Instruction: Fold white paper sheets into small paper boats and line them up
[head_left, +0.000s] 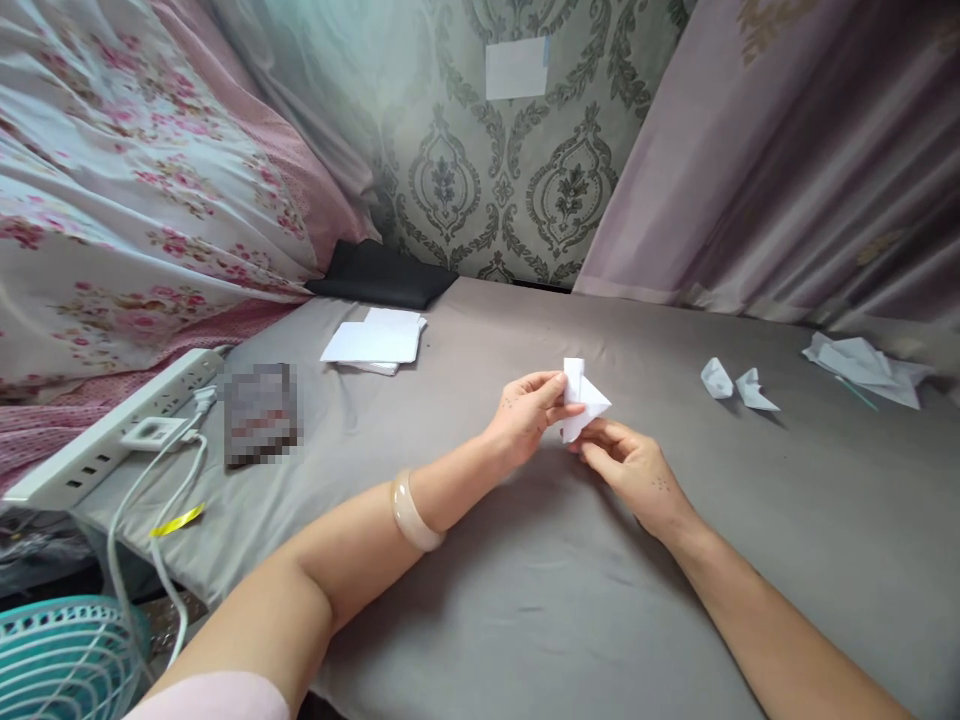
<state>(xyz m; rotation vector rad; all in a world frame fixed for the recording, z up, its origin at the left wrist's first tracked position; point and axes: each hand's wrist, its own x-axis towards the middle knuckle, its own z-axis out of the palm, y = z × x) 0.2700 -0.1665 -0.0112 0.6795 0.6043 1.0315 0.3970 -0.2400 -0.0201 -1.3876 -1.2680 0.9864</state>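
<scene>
A small piece of folded white paper (592,402) is held up over the grey-covered surface; a triangular point sticks out to its right and a narrow strip stands at its left. My left hand (529,412) pinches its left side between thumb and fingers. At its lower edge, the fingers of my right hand (626,462) are closed on the paper, thumb underneath. Part of the paper's lower side is hidden by my fingers. To the right lie two small folded paper shapes, one rounded (717,378) and one pointed (756,390).
Stacked white sheets (371,338) lie left of centre, near a black folded item (386,274). A power strip (112,425) with white cables and a blurred dark object (261,412) are at left. Loose papers (862,365) lie far right; a teal fan (67,655) stands lower left.
</scene>
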